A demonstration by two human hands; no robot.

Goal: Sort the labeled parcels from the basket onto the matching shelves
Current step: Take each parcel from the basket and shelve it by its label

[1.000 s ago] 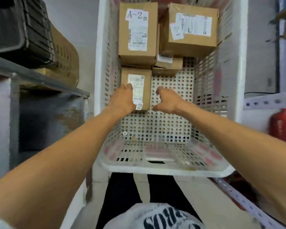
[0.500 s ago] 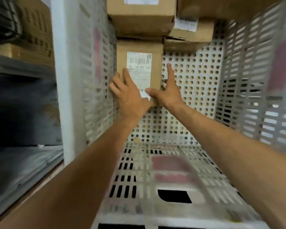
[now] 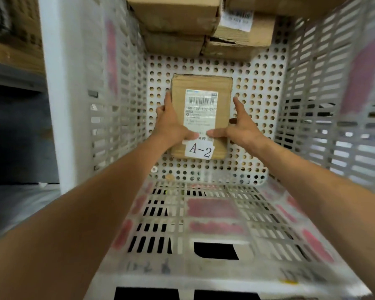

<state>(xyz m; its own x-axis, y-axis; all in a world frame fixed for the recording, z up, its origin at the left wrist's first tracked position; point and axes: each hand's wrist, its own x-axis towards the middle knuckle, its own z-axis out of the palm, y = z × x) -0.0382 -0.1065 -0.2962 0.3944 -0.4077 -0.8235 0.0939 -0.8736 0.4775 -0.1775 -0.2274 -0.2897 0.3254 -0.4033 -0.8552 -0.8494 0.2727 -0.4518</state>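
Two hands grasp one brown parcel (image 3: 201, 86) inside the white basket (image 3: 307, 109). Parcel faces the camera, barcode label (image 3: 200, 111) on the front, handwritten A-2 tag (image 3: 200, 150) at its lower edge. Left hand (image 3: 171, 126) wraps the parcel's left edge, thumb across the front near the bottom of the label, fingers reaching up the side. Right hand (image 3: 244, 131) takes the right edge, thumb pressed on the front just above the tag, index finger straight up along the side, other fingers hidden behind. Thumb tips nearly meet. Parcel is in front of the basket's round-holed panel, about mid-panel; cannot tell whether it touches it. Well apart, at the top of frame, more parcels are stacked: big box (image 3: 173, 14) top left, smaller box (image 3: 245, 31) with a barcode sticker to its right, flat boxes (image 3: 173, 45) under them. Basket's slotted walls on both sides carry pink patches; slotted near wall at the bottom is blurred. Grey shelf (image 3: 13, 76) left of the basket, carton (image 3: 9, 53) on it, blurred. Both forearms bare.
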